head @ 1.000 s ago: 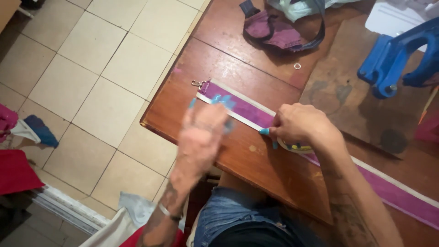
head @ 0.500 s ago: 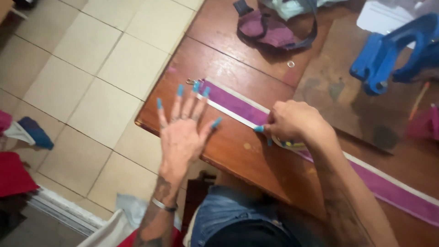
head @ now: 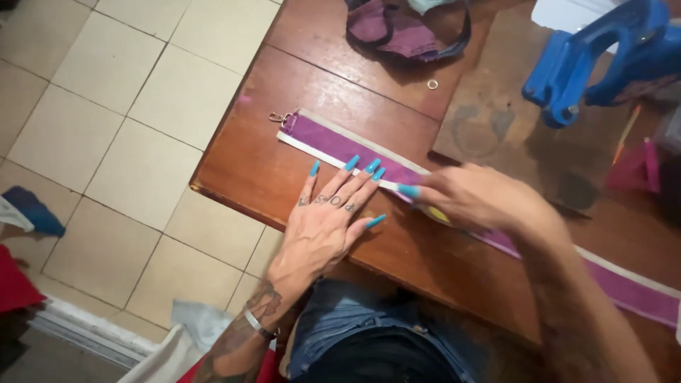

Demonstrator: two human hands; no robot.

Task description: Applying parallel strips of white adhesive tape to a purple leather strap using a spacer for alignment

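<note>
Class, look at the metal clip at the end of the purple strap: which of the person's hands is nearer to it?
Left. The left hand lies flat just below the metal clip; the right hand rests farther along the purple strap.

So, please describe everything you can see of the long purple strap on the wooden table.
The long purple fabric strap has pale edging along both sides and a small metal clasp at its far-left end. It lies flat, running diagonally across the brown wooden table toward the lower right. The left hand lies flat with its fingertips on the strap; the right hand covers the strap's middle.
</note>
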